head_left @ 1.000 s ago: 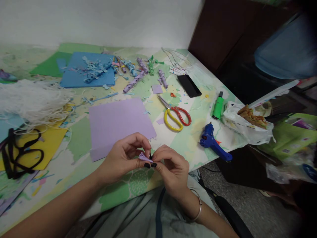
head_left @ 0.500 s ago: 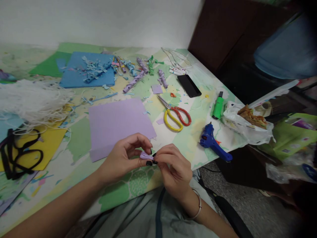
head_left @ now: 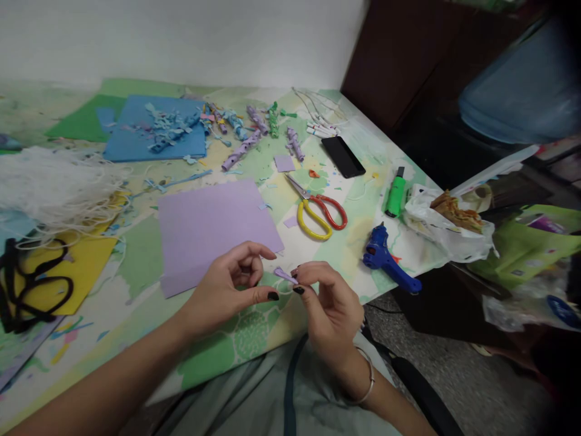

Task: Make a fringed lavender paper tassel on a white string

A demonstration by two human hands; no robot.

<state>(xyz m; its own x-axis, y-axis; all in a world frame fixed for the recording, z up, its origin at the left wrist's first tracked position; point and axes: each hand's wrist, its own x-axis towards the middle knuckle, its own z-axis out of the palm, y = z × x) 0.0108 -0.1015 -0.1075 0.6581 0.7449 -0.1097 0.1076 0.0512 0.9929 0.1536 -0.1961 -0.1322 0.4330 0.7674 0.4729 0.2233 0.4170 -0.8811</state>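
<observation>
Between the thumb and fingertips of my right hand (head_left: 329,303) is a small bunched strip of purple paper (head_left: 285,275), its fanned end pointing left. My left hand (head_left: 233,281) is just left of it, thumb and forefinger apart, with nothing between them. Under and beyond my left hand lies a large purple foam or paper sheet (head_left: 211,224). Scissors (head_left: 315,209) with one yellow and one red handle rest to the right of the sheet, blades pointing away.
A blue glue gun (head_left: 385,257), a green utility knife (head_left: 396,194) and a black phone (head_left: 342,156) lie at the right. Rolled purple pieces (head_left: 240,150) and a blue sheet (head_left: 122,136) with scraps lie at the back. White string (head_left: 54,188) and black glasses (head_left: 39,284) are at left.
My left fingers have let go of the purple strip and spread apart. My right hand has drawn slightly right with the strip, which has turned to slant.
</observation>
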